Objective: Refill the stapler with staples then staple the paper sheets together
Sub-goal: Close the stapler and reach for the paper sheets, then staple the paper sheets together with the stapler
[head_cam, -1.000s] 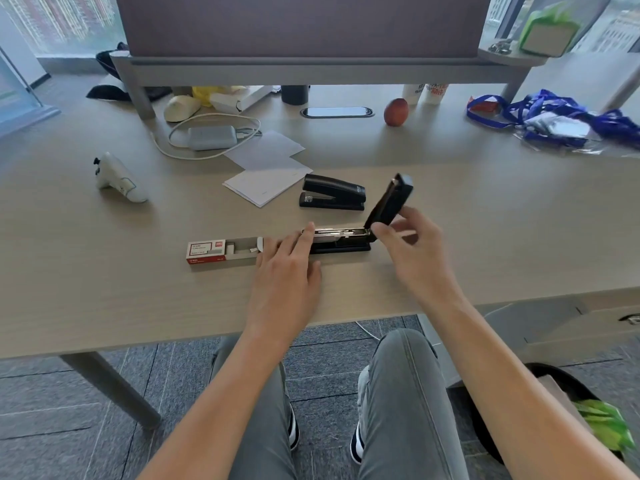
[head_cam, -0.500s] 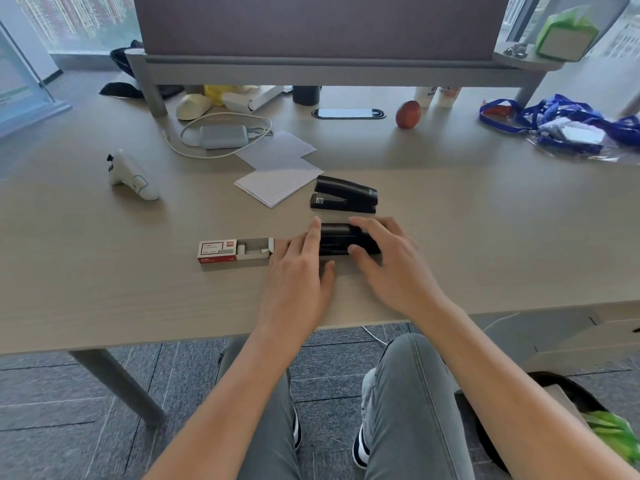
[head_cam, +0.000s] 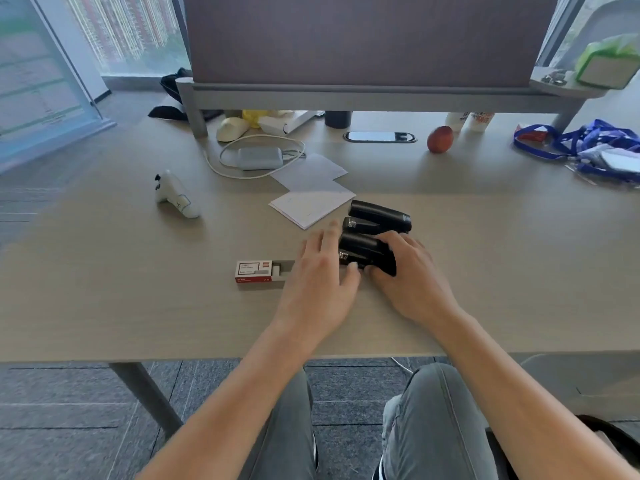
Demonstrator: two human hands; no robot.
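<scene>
A black stapler (head_cam: 363,252), closed, sits near the desk's front middle with my right hand (head_cam: 412,278) wrapped around its right end. My left hand (head_cam: 320,280) lies flat beside the stapler's left end, fingers spread and touching it. A red-and-white staple box (head_cam: 254,271) lies slid open just left of my left hand. A second black stapler (head_cam: 379,216) rests right behind the first. White paper sheets (head_cam: 311,202) lie behind and to the left of both staplers.
A white controller (head_cam: 175,195) stands at the left. Behind the sheets are a grey power adapter with a coiled cable (head_cam: 258,157), a red apple (head_cam: 440,139) and blue lanyards (head_cam: 585,142) at the right. A grey screen riser (head_cam: 346,95) crosses the back.
The stapler's lid, held upright by my right hand a second ago, is now pressed shut. My right hand has wrapped around the stapler and turned it slightly. My left hand stays beside it.
</scene>
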